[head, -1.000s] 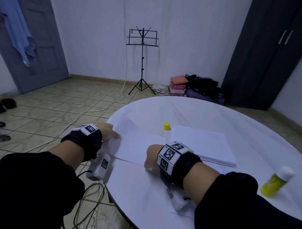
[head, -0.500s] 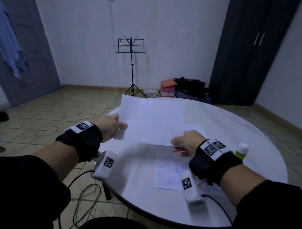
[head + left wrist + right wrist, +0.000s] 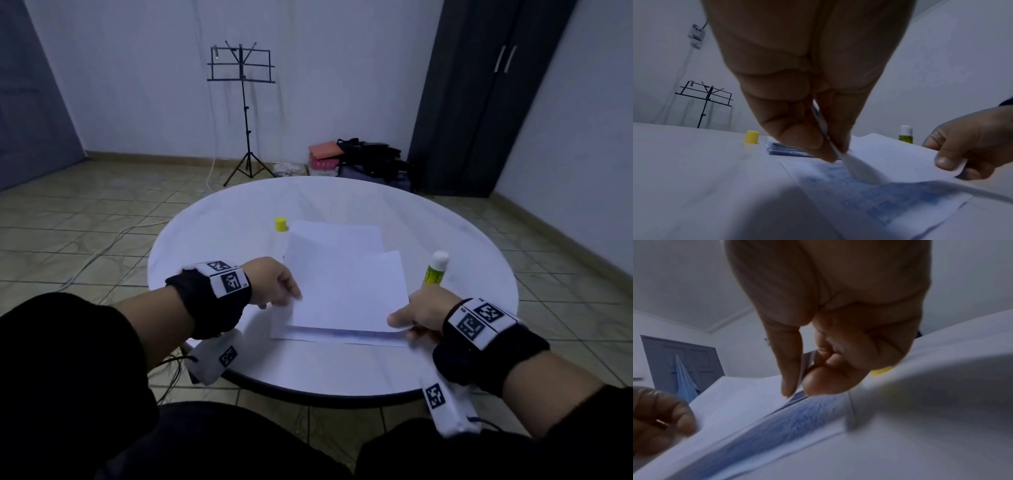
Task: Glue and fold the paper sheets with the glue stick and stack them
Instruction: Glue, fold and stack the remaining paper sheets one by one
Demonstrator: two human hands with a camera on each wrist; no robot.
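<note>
A white paper sheet (image 3: 346, 291) hangs just above the round white table (image 3: 462, 240), held by its two near corners. My left hand (image 3: 291, 296) pinches the left corner (image 3: 830, 146) between thumb and fingers. My right hand (image 3: 402, 320) pinches the right corner (image 3: 800, 382). Under the held sheet lies another sheet (image 3: 342, 335) smeared with blue glue (image 3: 879, 194). A stack of sheets (image 3: 337, 233) sits behind. The glue stick (image 3: 435, 269), green-yellow with a white cap, stands to the right. Its yellow cap (image 3: 281, 224) stands at the left.
A black music stand (image 3: 241, 113) stands on the tiled floor behind the table. Bags and boxes (image 3: 359, 161) lie against the far wall beside a dark wardrobe (image 3: 486, 96). Cables (image 3: 113, 240) trail over the floor at the left.
The sheet, pressed flat at the table's left a second ago, was lifted by both hands, carried right, and now hovers low over the glue-smeared sheet.
</note>
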